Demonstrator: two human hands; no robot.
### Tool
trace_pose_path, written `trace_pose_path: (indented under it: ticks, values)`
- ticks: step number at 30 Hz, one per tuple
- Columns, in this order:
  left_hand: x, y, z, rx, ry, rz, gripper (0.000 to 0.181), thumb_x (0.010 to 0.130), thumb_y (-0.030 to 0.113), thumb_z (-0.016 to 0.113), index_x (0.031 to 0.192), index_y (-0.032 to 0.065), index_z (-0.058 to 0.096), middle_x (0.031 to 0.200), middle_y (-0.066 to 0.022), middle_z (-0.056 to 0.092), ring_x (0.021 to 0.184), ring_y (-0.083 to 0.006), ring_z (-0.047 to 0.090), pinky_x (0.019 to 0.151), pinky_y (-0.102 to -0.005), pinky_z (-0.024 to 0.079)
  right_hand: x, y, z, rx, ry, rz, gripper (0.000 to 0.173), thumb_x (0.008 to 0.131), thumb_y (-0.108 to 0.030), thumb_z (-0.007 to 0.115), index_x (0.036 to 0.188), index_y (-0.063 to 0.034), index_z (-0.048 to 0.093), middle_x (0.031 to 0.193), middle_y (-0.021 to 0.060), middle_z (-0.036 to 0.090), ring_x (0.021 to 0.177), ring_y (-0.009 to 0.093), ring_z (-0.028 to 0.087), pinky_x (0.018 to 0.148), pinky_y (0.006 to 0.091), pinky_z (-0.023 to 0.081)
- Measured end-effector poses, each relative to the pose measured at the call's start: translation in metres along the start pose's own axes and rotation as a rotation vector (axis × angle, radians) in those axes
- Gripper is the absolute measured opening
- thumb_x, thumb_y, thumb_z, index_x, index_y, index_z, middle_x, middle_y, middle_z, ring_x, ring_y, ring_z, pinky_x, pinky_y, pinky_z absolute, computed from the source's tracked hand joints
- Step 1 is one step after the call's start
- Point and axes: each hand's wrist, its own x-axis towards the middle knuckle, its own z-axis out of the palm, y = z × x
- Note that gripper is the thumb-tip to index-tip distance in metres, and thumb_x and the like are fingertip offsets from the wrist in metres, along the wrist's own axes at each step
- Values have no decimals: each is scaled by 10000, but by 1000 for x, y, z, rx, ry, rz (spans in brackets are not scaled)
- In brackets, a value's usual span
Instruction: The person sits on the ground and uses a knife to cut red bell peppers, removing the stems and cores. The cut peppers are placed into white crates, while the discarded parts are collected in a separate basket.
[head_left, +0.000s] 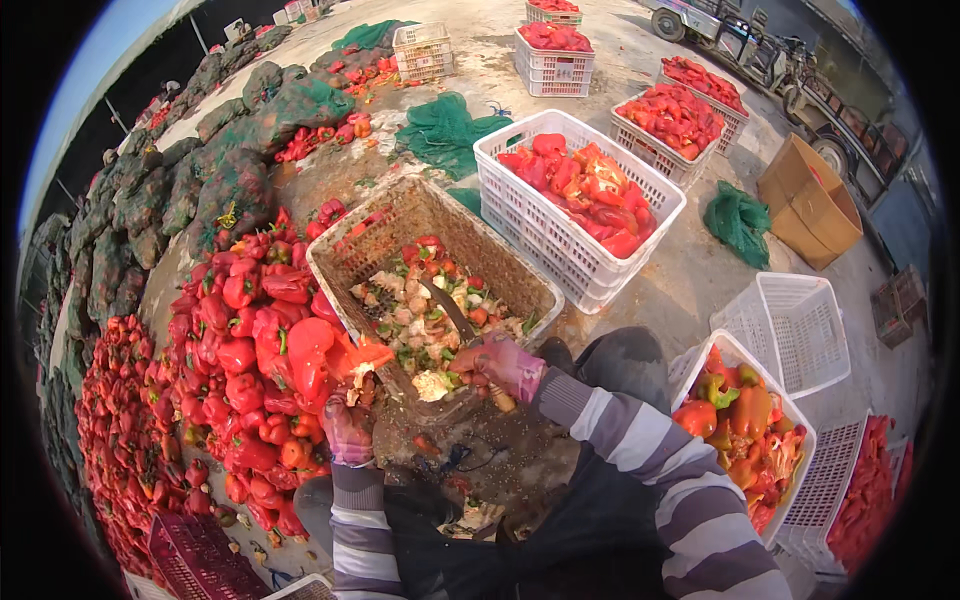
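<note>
My left hand (349, 429) grips a cut-open red bell pepper (363, 360), its pale inside showing. In my right hand (501, 365) is a knife with a dark curved blade (448, 309) pointing up and away; the end of its wooden handle (502, 399) sticks out below the fist. A pale, seedy pepper core (430, 385) with some green is at the right fingertips. Both hands are at the near edge of a dirty plastic crate (352, 259), which contains cores, seeds and pepper scraps (409, 300). A heap of whole red peppers (244, 352) lies left of the crate.
Beyond the scrap crate stand stacked white crates (555, 247) topped with cut red peppers (577, 187). Another white crate (787, 450) of mixed peppers is at my right. Filled mesh sacks (232, 187) line the left. A cardboard box (810, 202) and three-wheeled vehicles (795, 90) are farther right.
</note>
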Motion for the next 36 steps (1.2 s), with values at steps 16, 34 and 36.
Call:
trace_pose_path:
  ticks: [16, 34, 36]
  values:
    - [-32, -20, 42, 41, -182, 43, 498, 806, 273, 643, 1238, 104, 460, 1212, -49, 536, 1083, -245, 561, 938, -522, 473, 27, -45, 49, -244, 226, -15, 453, 830, -210, 709, 1158, 47, 530, 654, 18, 578, 472, 75, 513, 395, 248, 372]
    - [-49, 7, 114, 1188, -135, 417, 828, 726, 109, 770, 1377, 0, 272, 1218, -149, 513, 995, -221, 570, 803, -318, 510, 32, 6, 16, -377, 348, 97, 188, 799, -166, 700, 792, -18, 583, 604, 29, 548, 457, 141, 545, 405, 264, 435]
    - [-43, 6, 123, 1281, -157, 517, 863, 717, 107, 771, 1399, 9, 252, 1266, -167, 476, 1083, -236, 527, 868, -329, 480, 40, 29, -6, -864, 313, -193, 241, 782, -221, 714, 776, -15, 590, 607, 60, 560, 475, 178, 561, 433, 299, 445]
